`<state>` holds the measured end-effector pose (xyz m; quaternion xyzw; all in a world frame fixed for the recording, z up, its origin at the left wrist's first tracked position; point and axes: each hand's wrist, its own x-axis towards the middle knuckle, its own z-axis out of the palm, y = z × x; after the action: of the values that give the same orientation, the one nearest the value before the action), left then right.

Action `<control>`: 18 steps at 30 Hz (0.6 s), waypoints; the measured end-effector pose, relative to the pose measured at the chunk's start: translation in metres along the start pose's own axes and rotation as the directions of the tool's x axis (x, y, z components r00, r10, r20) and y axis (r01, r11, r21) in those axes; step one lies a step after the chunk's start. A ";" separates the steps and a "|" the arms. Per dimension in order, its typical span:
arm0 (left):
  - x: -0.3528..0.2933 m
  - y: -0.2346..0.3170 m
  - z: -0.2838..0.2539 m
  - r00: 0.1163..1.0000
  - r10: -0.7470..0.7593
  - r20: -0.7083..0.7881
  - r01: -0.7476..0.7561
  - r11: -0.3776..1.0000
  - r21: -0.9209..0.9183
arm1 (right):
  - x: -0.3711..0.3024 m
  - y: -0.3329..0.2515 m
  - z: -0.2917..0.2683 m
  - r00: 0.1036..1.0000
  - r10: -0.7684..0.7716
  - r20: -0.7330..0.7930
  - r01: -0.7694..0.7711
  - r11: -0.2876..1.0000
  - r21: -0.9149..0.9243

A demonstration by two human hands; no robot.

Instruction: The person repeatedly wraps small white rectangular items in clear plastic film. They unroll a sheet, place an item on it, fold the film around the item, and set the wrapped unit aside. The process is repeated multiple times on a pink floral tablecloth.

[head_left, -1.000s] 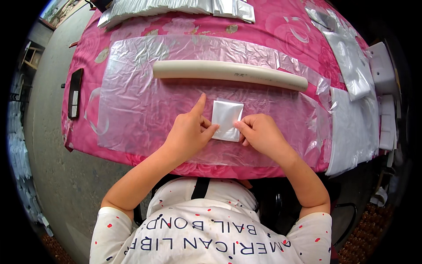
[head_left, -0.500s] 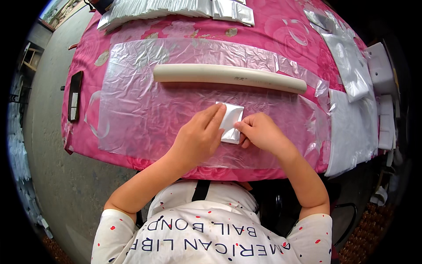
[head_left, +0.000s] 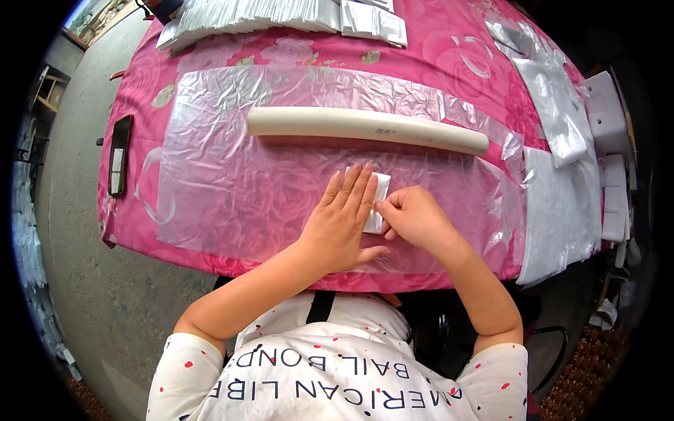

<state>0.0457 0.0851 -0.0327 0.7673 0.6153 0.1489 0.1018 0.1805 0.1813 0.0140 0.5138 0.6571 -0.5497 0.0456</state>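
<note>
A small folded packet of whitish plastic film (head_left: 380,188) lies on a large clear plastic sheet (head_left: 217,189) near the table's front. My left hand (head_left: 335,223) rests flat over the packet's left part, fingers stretched out and thumb spread, hiding much of it. At the packet's right edge, my right hand (head_left: 418,216) is closed, thumb and forefinger pinching that edge. Just beyond both hands, a long cream-coloured tube (head_left: 368,128) lies crosswise on the sheet.
A pink flowered cloth (head_left: 435,56) covers the table. Rows of folded white packets (head_left: 260,17) stand at the far side. Flat stacks of clear plastic bags (head_left: 562,210) lie at the right, beside white plastic containers (head_left: 607,112). A dark phone (head_left: 120,156) lies at the left edge.
My left hand has spread its fingers and flattened over the packet, covering more of it. My right hand keeps its pinch at the right edge.
</note>
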 end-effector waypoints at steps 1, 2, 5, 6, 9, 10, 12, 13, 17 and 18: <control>0.000 0.000 0.000 1.000 0.002 0.004 -0.002 1.000 -0.005 | -0.004 0.000 0.003 0.995 -0.080 -0.051 0.073 0.989 -0.132; -0.001 0.001 0.001 1.000 0.004 0.008 -0.004 1.000 -0.009 | -0.009 0.000 0.006 0.982 -0.166 -0.090 0.137 0.955 -0.265; 0.000 0.001 -0.002 1.000 0.013 0.028 -0.013 1.000 0.011 | -0.018 0.001 0.007 0.955 -0.280 -0.097 0.197 0.844 -0.499; 0.000 0.001 -0.003 1.000 0.009 0.025 -0.009 1.000 -0.001 | -0.021 0.001 0.005 0.953 -0.290 -0.085 0.198 0.812 -0.549; -0.001 -0.001 -0.003 1.000 0.022 -0.012 -0.022 1.000 -0.013 | -0.026 0.003 -0.004 0.970 -0.243 -0.004 0.157 0.642 -0.751; -0.004 -0.002 -0.001 0.998 0.043 -0.040 -0.043 0.999 0.000 | -0.031 0.001 -0.002 0.971 -0.239 0.010 0.150 0.575 -0.804; -0.011 -0.003 -0.004 0.993 0.056 -0.107 -0.060 0.997 -0.043 | -0.045 0.002 0.007 0.974 -0.225 0.034 0.130 0.429 -0.894; -0.016 -0.004 -0.007 0.987 0.045 -0.152 -0.057 0.995 -0.076 | -0.048 0.006 0.013 0.930 -0.368 0.014 0.195 0.459 -0.867; -0.060 -0.016 -0.029 0.954 0.015 -0.301 -0.136 0.914 -0.384 | -0.037 -0.004 0.028 0.712 -0.702 -0.014 0.440 0.461 -0.771; -0.076 -0.021 -0.034 0.965 0.026 -0.259 -0.160 0.845 -0.510 | -0.025 -0.005 0.029 0.589 -0.808 -0.025 0.496 0.385 -0.778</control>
<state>-0.0005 0.0147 -0.0154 0.7151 0.5203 0.4091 0.2248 0.1742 0.1443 0.0216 0.2446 0.9555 -0.1067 -0.1256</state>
